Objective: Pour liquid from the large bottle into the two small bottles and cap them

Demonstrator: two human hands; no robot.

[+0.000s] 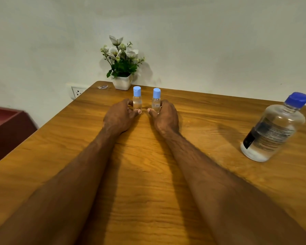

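Observation:
Two small clear bottles with light blue flip caps stand upright side by side at the far middle of the wooden table [148, 174]. My left hand [119, 117] is wrapped around the left small bottle [137, 101]. My right hand [165, 117] is wrapped around the right small bottle [156, 101]. Both bottles rest on the table with their caps on. The large clear bottle [272, 131], with a dark blue cap and a black label, stands at the right, apart from both hands. It holds a little clear liquid at the bottom.
A white pot of artificial flowers [122, 68] stands just behind the small bottles against the wall. A wall socket [77, 92] sits by the table's far left corner. A dark red piece of furniture [5, 128] lies to the left of the table.

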